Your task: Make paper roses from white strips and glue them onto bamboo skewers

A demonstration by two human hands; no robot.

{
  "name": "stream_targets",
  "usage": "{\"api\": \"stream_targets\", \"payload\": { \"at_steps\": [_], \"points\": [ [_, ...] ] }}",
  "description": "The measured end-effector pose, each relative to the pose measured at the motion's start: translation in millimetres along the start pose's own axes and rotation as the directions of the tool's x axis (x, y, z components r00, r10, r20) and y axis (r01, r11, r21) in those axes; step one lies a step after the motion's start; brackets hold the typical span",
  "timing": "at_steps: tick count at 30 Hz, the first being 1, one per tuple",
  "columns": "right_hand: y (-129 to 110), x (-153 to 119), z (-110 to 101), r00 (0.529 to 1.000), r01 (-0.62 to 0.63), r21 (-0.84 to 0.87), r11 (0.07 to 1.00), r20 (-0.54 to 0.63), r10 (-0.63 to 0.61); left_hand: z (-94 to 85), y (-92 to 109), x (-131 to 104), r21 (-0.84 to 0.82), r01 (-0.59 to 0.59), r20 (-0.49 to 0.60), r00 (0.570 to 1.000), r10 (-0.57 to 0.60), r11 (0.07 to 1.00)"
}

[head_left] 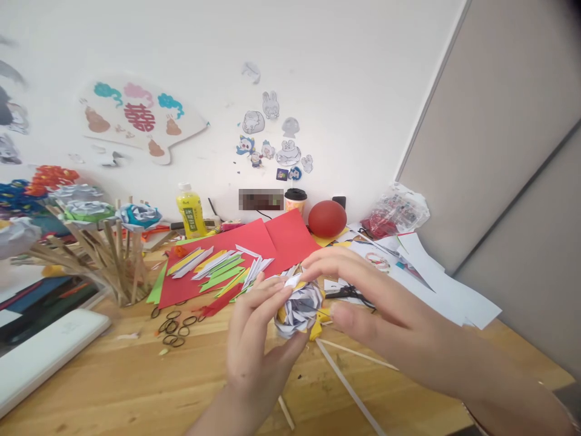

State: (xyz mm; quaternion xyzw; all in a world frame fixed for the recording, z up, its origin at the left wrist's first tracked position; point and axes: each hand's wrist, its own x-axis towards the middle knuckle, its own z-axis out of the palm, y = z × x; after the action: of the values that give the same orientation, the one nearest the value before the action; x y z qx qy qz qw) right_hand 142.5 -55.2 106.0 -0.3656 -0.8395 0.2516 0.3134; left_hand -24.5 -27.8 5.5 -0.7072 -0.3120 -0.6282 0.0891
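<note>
A crumpled white, grey and yellow paper flower is held over the wooden table. My left hand grips it from the left, fingers on top and thumb underneath. At its right, my right hand is curved with the fingers stretched out and the thumb apart. Its fingertips are at the flower's upper edge; whether they touch cannot be made out. A yellow piece shows beside the flower, near my right thumb. Black-handled scissors lie partly hidden behind my right hand. A thin stick shows below my left hand.
Folded paper strips lie on red paper sheets. Rubber bands are scattered at left. Paper flowers on sticks, a yellow bottle, a lidded cup and a red balloon stand behind. White sheets lie right.
</note>
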Motion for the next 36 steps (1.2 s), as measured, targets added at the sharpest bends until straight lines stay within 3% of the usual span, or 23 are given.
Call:
{"api": "stream_targets", "payload": {
  "at_steps": [4, 9, 13, 19, 26, 30, 34, 36],
  "points": [
    [8.5, -1.5, 0.7, 0.995, 0.025, 0.145, 0.989, 0.091, -0.039, 0.5, -1.5, -1.6, -0.028, 0.002, -0.003, 1.0, -0.002, 1.0],
    [10.5, 2.3, 4.6, 0.997, -0.036, 0.211, 0.977, 0.08, 0.02, 3.1, -5.6, -6.4, -0.044, 0.028, -0.017, 0.999, -0.028, 0.999],
    [11.3, 6.2, 6.8, 0.998, 0.014, 0.247, 0.969, 0.061, -0.03, 3.9, -8.5, -9.7, -0.072, 0.049, -0.009, 0.999, -0.05, 0.996],
    [13.9, 7.8, 5.3, 0.996, 0.056, 0.213, 0.976, 0.051, -0.068, 5.0, -7.8, -7.0, -0.096, 0.065, 0.016, 0.998, -0.064, 0.993],
    [19.4, 5.7, 6.1, 0.999, 0.05, 0.167, 0.985, 0.01, -0.053, 6.3, -6.9, -7.9, -0.137, 0.178, 0.088, 0.982, -0.167, 0.974],
    [20.6, 12.3, 9.6, 0.999, 0.016, 0.132, 0.991, -0.045, -0.01, 10.4, -8.6, -10.3, -0.301, 0.371, 0.237, 0.921, -0.308, 0.878],
    [23.6, 23.4, 15.3, 0.993, -0.055, 0.035, 0.998, -0.101, 0.059, 16.9, -11.6, -12.0, -0.504, 0.629, 0.45, 0.776, -0.441, 0.592],
    [26.8, 28.8, 18.5, 0.991, -0.043, 0.027, 0.999, -0.127, 0.046, 18.3, -13.2, -11.9, -0.535, 0.668, 0.486, 0.744, -0.458, 0.518]
  ]
}}
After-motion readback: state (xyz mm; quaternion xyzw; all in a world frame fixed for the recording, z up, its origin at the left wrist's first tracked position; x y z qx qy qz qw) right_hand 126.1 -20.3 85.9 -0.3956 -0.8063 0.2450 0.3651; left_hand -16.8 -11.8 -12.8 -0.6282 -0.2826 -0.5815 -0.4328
